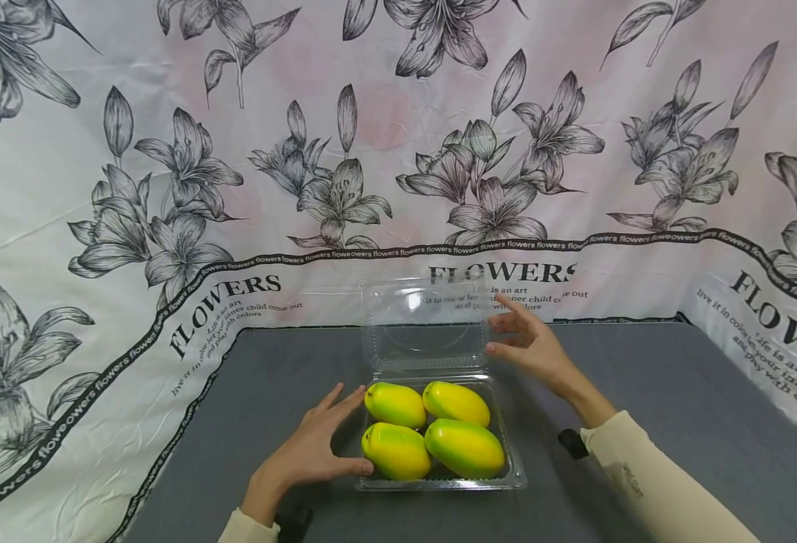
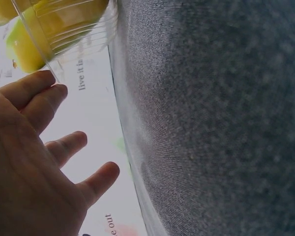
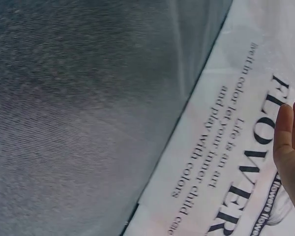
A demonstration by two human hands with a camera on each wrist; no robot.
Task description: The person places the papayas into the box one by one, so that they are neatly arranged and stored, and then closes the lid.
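Note:
Several yellow-green mangoes (image 1: 464, 449) lie in two rows inside a clear plastic clamshell box (image 1: 439, 486). Its hinged lid (image 1: 405, 339) stands raised at the back. My left hand (image 1: 308, 451) is at the box's left side, thumb and fingers spread, the fingertips at the rim beside the mangoes. In the left wrist view the fingers (image 2: 44, 105) are extended, two of them reaching the box's edge. By the lid's right edge is my right hand (image 1: 541, 351), its fingers loosely bent; whether they touch the plastic I cannot tell. The right wrist view catches only some fingers (image 3: 284, 128).
The box stands on a grey cloth-covered table (image 1: 289, 362). Behind and at the sides hangs a white curtain (image 1: 344, 290) printed with flowers and lettering. A small black object (image 1: 572, 443) shows beside the right sleeve.

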